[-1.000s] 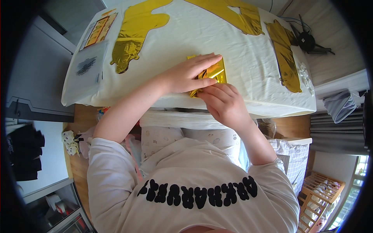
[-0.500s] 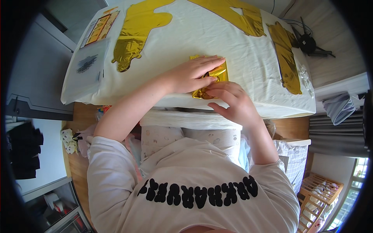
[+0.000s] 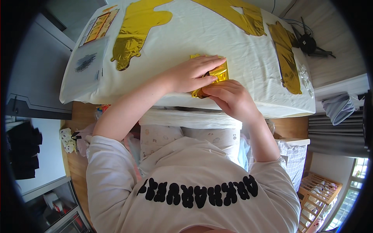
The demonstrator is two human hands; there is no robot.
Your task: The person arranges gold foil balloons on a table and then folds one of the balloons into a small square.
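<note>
A folded gold foil balloon lies near the front edge of the white-covered table. My left hand rests flat across its top, fingers stretched toward the right and pressing it down. At the near right corner, my right hand is closed, thumb and fingers pinching the foil's near edge. Both hands cover much of the foil, so its underside and left part are hidden.
Flat gold foil balloons lie at the far left, the far middle and the right. A clear plastic bag and a printed sheet are on the left. A black router-like device stands beyond the right edge.
My right hand's thumb has closed in against its fingers, so the hand now pinches the foil's near edge. My left hand has stayed nearly in place.
</note>
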